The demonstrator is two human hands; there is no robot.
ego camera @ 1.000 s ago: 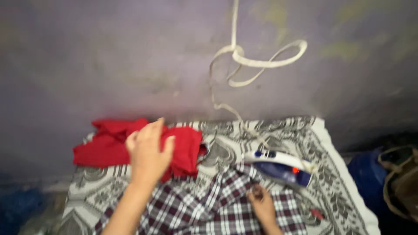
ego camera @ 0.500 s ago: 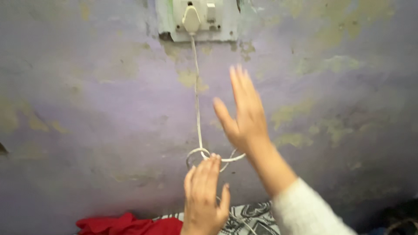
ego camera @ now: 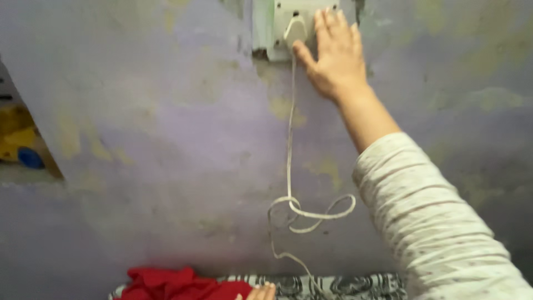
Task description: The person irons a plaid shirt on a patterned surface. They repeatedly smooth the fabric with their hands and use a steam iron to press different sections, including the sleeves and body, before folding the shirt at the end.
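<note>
My right hand (ego camera: 333, 53) is stretched up to a pale switch board (ego camera: 275, 22) on the purple wall. Its fingers lie flat on the board and the thumb sits beside a white plug (ego camera: 294, 30). It grips nothing. A white cord (ego camera: 290, 139) hangs from the plug, knots into a loose loop (ego camera: 311, 214) and runs down to the bottom edge. Only the fingertips of my left hand (ego camera: 258, 291) show at the bottom edge, next to a red cloth (ego camera: 177, 283). My right sleeve (ego camera: 433, 222) is pale and striped.
A black-and-white patterned sheet (ego camera: 344, 286) lies along the bottom edge under the red cloth. At the left edge a wall niche (ego camera: 19, 144) holds yellow and blue things. The wall paint is patchy and worn.
The view has tilted up from the sheet to the wall. My right hand rose from the checked cloth to the switch board. My left hand dropped to the bottom edge. The iron has left the view.
</note>
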